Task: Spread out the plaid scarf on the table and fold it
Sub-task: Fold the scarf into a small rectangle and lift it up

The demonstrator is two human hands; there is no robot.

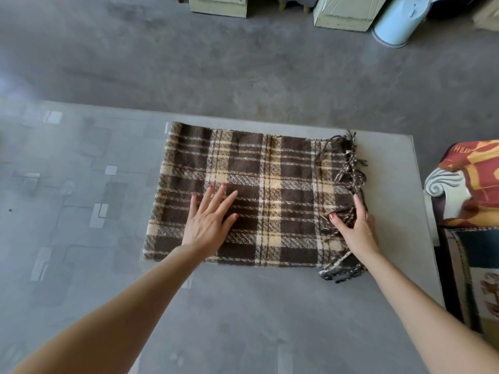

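Plaid scarf [267,195] lies on the grey table [81,184], toward its right half, far edge close to the table's far edge. It is already doubled into a broad rectangle; a layer edge shows on the left part, and the fringe [351,168] bunches along the right end, some strands spilling at the near right corner.

Left hand [208,220]: flat, fingers spread and straight, palm down on the near-left part of the cloth. Reads as pressing or smoothing, holding nothing.

Right hand [356,228]: at the right end, over the fringe. Thumb lies on top of the cloth, the other fingers run along the edge, partly hidden. I cannot tell whether they have curled under the layers or only rest there.

My reading: spreading is done, folding is mid-way. The step in hand is either flattening this fold or setting up another one.

Next move, as I judge it: get a firm hold of all layers at the right end, tassels tucked in, and carry it over to the left edge while the left hand pins the cloth. Risk: layers slipping out of line.
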